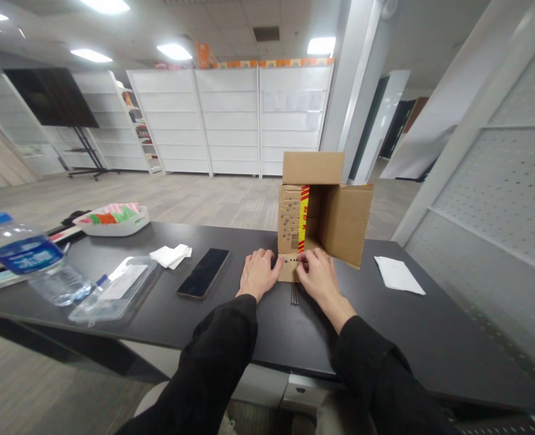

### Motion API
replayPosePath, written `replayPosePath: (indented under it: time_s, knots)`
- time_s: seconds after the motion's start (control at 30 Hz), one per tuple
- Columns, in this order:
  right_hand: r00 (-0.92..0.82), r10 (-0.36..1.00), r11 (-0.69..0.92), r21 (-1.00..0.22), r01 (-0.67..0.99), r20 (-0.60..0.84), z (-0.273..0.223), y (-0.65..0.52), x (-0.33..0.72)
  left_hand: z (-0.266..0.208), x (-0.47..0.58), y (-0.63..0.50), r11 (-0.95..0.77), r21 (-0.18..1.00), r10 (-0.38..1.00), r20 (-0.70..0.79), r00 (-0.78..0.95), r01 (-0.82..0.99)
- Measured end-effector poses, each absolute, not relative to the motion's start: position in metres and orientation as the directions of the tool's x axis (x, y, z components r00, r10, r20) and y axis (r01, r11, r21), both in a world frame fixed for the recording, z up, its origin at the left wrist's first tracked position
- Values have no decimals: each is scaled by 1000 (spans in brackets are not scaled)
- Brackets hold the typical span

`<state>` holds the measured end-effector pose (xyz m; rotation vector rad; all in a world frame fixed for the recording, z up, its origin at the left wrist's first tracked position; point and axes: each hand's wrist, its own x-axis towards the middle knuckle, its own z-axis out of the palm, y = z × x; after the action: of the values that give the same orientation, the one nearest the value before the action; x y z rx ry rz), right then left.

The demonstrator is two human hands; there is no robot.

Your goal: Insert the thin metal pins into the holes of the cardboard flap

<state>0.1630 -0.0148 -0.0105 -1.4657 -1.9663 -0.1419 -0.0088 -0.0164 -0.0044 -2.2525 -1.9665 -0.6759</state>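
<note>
A cardboard box [333, 223] stands on the table with its open side facing me and its flaps spread. Small metallic dots, perhaps screw or nail heads, cover its left flap [289, 217], beside a yellow and red tape strip [303, 217]. A row of dark holes or heads runs along the lower flap [289, 275]. My left hand [259, 273] rests on the table, fingers stretched, thumb against that flap's left edge. My right hand [319, 275] pinches at the flap's right side; whatever it holds is hidden. Several thin metal pieces [294, 294] lie just in front.
Left of my hands lie a phone [204, 273], folded tissues [171, 256], a clear plastic case [116, 290], a water bottle [32, 260] and a white tray [113, 226] of colourful items. On the right are a white paper [398, 275] and a perforated panel [498, 193].
</note>
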Motion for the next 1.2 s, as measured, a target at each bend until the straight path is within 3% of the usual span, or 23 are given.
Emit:
replayPosePath:
  time_s: [0.4, 0.87, 1.2]
  knots:
    - [-144, 790, 386, -301, 872, 596, -9, -15, 162, -4, -8, -17, -173, 258, 931, 359, 72, 951]
    - [-101, 757, 483, -448, 753, 646, -5, -21, 160, -5, -8, -17, -179, 242, 923, 377, 77, 954]
    - [-135, 765, 518, -477, 710, 630, -3, -23, 159, -3, -8, -18, -170, 247, 931, 359, 73, 954]
